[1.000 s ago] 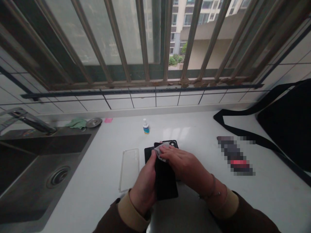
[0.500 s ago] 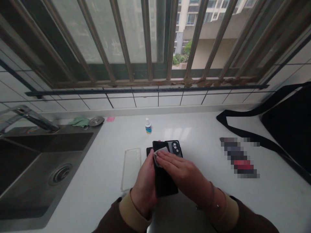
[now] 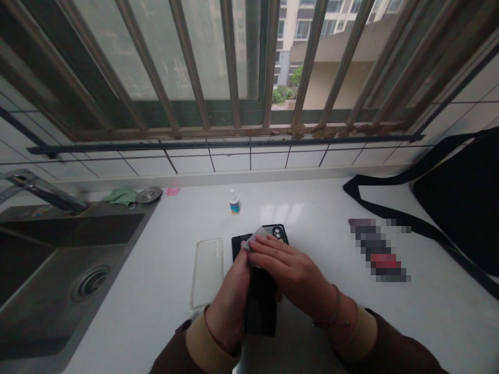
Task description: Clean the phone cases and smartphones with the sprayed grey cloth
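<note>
Slim black glossy phone [image 3: 260, 306], clasped edgewise in the left hand [image 3: 230, 301] over the white counter [image 3: 163, 291], has been drawn nearer and tilted. A small white wipe [image 3: 258, 237] is held against its upper end by the right hand [image 3: 288, 270], fingers extended. The screen and most of the wipe are hidden beneath the fingers.

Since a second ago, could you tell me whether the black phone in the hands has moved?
Yes. Against the clear case, the near end of the black phone has come toward the camera and slightly nearer the case.
</note>
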Motion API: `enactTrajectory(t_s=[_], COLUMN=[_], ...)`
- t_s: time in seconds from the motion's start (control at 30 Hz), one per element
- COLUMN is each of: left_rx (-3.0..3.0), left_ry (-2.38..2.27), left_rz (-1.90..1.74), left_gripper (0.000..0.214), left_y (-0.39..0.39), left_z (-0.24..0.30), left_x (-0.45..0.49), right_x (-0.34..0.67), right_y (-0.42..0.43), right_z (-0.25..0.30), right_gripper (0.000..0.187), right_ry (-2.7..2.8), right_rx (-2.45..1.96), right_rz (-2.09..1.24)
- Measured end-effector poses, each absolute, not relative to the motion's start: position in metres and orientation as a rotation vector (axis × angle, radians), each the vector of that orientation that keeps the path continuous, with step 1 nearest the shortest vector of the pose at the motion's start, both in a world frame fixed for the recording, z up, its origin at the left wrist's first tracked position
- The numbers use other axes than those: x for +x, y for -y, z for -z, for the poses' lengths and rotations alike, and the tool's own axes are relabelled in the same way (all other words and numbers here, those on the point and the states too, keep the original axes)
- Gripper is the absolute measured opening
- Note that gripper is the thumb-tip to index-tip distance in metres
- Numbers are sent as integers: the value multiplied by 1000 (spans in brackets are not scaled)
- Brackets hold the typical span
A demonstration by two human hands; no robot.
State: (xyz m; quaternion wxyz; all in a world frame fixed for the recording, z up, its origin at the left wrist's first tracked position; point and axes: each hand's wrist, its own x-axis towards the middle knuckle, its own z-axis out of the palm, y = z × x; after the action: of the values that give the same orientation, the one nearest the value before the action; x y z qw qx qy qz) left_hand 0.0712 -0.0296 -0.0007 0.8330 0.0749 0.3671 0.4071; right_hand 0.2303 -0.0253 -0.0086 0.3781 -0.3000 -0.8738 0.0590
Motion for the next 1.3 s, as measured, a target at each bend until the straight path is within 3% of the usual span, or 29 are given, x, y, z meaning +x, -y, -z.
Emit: enactTrajectory(t_s=[0.2,0.37,0.63,0.9,1.1,1.3], left_rx=[69,394,720,564,717,383], left_ry=[-785,-924,-926,-945,-1179,-1088], left_rz=[-827,-679,-517,-745,-1058,-1276], left_gripper=[66,75,45,37,16,35], left_y=[27,35,36,30,21,22], left_z=[-11,-11,-11,-14,0,3], left_x=[67,66,60,64,65,67], right_x=[232,237,241,242,233,217], right_y=[28,20,16,11,13,24], right_z=[4,10,9,11,21,19], right_gripper=[31,32,28,27,28,30], right_ry=[2343,2202,1843,1685,1490,1508], right_rx=[-573,-852,-1231,-1353,-1261,-1079], right_rz=[-195,-173,-425,-577,-730,-920])
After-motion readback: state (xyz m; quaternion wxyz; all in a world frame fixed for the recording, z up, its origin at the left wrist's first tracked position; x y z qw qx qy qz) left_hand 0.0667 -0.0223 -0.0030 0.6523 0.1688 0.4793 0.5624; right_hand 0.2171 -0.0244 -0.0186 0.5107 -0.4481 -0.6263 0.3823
